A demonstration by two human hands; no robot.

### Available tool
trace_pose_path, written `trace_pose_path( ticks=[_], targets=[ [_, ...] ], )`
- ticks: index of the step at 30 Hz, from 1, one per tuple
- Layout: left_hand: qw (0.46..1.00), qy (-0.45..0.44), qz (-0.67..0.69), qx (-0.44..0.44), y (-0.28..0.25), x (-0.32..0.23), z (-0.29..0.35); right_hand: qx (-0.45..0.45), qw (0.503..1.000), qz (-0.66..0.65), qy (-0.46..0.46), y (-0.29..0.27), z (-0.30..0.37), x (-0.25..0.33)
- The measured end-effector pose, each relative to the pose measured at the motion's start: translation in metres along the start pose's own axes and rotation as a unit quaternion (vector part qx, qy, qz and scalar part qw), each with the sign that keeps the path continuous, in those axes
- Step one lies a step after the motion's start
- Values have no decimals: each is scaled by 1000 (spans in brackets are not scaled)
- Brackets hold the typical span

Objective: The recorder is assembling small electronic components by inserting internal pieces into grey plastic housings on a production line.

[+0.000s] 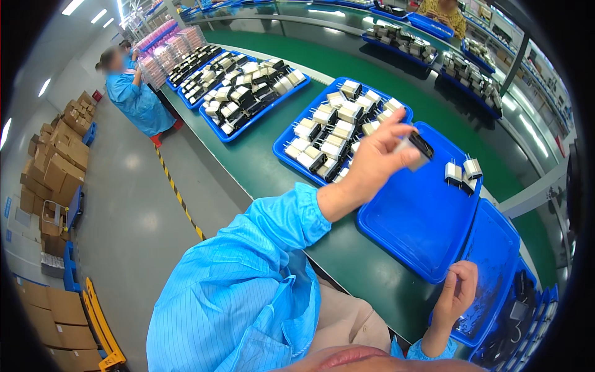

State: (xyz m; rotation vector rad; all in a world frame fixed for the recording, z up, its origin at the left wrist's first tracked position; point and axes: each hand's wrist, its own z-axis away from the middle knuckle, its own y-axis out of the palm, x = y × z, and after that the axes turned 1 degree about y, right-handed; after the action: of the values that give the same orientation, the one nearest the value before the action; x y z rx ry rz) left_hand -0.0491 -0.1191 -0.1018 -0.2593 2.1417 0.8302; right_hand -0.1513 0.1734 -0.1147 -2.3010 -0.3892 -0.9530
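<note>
My left hand (375,152) reaches forward over the middle blue trays. Its thumb and fingers are closed on a white-and-black plug adapter (416,150), slightly blurred. Beneath it is a nearly bare blue tray (409,217), with a small group of plug adapters (463,174) at its far right, their metal pins showing. To the left, another blue tray (286,160) is filled with similar adapters. My right hand (457,292) rests by the near right corner of the nearly bare tray, fingers loosely bent and apart; nothing shows in it.
More adapter-filled trays (232,135) line the green bench (254,167) to the left. A stacked blue tray (496,242) lies at right. Beyond stand trays on another line (403,53) and a person in yellow (443,18). Co-workers in blue (133,102) and cartons (62,167) are at left.
</note>
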Motion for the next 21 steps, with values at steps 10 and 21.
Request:
trace_pose_path(
  ticks=[10,21],
  targets=[
    [978,38,-138,-152,-50,-74,-96,0,1000,8,-18,-2,2,4],
    [962,103,-166,-190,-84,-107,-140,2,1000,-8,-10,-4,1,1]
  ],
)
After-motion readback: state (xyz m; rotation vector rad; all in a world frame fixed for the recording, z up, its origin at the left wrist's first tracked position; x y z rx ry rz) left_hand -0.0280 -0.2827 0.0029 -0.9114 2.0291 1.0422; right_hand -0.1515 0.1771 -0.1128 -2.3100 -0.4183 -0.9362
